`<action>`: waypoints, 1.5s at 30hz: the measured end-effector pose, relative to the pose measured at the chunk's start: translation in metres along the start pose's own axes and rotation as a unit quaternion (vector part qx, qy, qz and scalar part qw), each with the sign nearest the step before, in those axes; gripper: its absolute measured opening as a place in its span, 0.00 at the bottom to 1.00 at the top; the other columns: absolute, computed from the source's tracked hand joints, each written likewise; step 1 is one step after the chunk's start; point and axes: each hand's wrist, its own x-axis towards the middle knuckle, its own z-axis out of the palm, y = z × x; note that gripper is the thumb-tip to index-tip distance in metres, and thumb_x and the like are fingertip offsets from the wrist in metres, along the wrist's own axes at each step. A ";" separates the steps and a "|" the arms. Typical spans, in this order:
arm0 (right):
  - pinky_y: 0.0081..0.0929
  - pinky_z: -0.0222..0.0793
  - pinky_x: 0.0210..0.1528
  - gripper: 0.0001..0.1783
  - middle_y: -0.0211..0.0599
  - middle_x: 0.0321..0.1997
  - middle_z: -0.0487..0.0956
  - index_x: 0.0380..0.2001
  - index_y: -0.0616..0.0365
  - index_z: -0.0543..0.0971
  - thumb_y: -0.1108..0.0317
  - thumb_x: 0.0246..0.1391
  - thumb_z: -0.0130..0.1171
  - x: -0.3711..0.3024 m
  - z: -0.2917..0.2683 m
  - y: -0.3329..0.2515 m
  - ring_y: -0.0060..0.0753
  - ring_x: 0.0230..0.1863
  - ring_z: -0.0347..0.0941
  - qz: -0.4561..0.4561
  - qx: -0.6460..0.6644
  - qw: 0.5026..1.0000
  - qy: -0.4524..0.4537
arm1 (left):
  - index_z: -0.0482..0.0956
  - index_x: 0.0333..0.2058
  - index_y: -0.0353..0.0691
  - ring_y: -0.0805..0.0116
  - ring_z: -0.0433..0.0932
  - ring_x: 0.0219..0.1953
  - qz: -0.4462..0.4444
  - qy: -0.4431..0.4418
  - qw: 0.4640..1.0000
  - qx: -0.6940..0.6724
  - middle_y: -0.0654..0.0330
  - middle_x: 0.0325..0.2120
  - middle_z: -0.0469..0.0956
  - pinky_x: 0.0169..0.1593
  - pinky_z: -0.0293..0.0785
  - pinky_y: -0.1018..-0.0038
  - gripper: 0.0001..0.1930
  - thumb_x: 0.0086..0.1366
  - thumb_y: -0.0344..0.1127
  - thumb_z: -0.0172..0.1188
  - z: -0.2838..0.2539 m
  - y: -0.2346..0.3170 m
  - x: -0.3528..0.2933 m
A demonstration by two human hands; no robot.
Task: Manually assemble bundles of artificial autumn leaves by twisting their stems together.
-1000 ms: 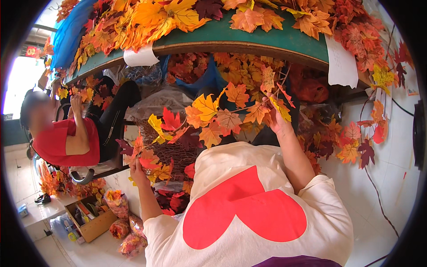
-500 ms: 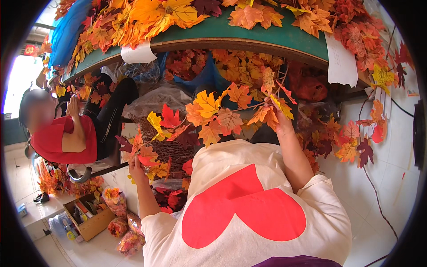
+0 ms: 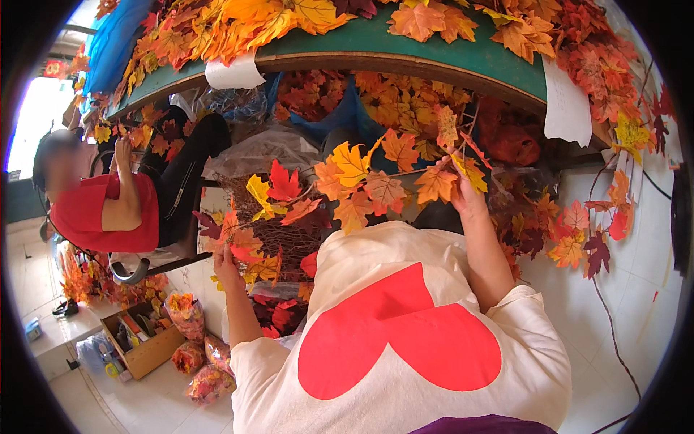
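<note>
A garland of artificial maple leaves (image 3: pixel 384 190), in orange, yellow and red on a thin stem, stretches across my lap between my two hands. Its left end is pinched in my left hand (image 3: pixel 228 270), among red, orange and dark purple leaves. Higher up at the right, my right hand (image 3: pixel 470 195) has its fingers closed around the stem, partly behind a yellow leaf and an orange one. Beneath the garland lies a bundle of thin brown stems (image 3: pixel 278 249). Red leaves (image 3: pixel 288 316) in plastic rest just below it.
Leaf piles cover the green table (image 3: pixel 347 45) ahead, and white paper sheets (image 3: pixel 566 108) hang off its edge. Under it are blue bags (image 3: pixel 338 116) of leaves. A person in red (image 3: pixel 108 213) sits at left. A cardboard box (image 3: pixel 148 352) and bagged leaves (image 3: pixel 186 316) stand on the floor.
The view has shifted slightly, so the table and seated person appear a little lower and further right. My right fingers have moved up the stem, and both hands keep hold of the garland.
</note>
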 end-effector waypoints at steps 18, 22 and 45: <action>0.41 0.74 0.22 0.17 0.37 0.36 0.75 0.47 0.52 0.68 0.65 0.52 0.51 -0.003 -0.098 -0.042 0.35 0.34 0.74 -0.010 -0.141 0.985 0.100 | 0.73 0.27 0.42 0.85 0.58 0.14 0.021 -0.117 0.992 0.051 0.71 0.15 0.66 0.17 0.51 0.86 0.04 0.60 0.34 0.54 0.031 0.004 -0.007; 0.36 0.75 0.24 0.21 0.36 0.36 0.75 0.47 0.54 0.66 0.70 0.48 0.56 0.001 -0.123 -0.043 0.37 0.25 0.75 0.017 -0.132 0.970 0.201 | 0.73 0.27 0.43 0.85 0.58 0.15 0.020 -0.133 0.989 0.054 0.72 0.15 0.66 0.17 0.51 0.87 0.04 0.59 0.34 0.54 0.040 0.011 -0.016; 0.35 0.63 0.45 0.18 0.40 0.43 0.73 0.40 0.59 0.73 0.68 0.43 0.58 -0.001 0.101 0.013 0.43 0.45 0.68 -0.356 -0.838 0.392 -0.130 | 0.69 0.22 0.43 0.84 0.60 0.18 0.034 -0.174 0.983 0.041 0.71 0.17 0.68 0.22 0.55 0.85 0.07 0.58 0.29 0.54 0.023 0.006 -0.028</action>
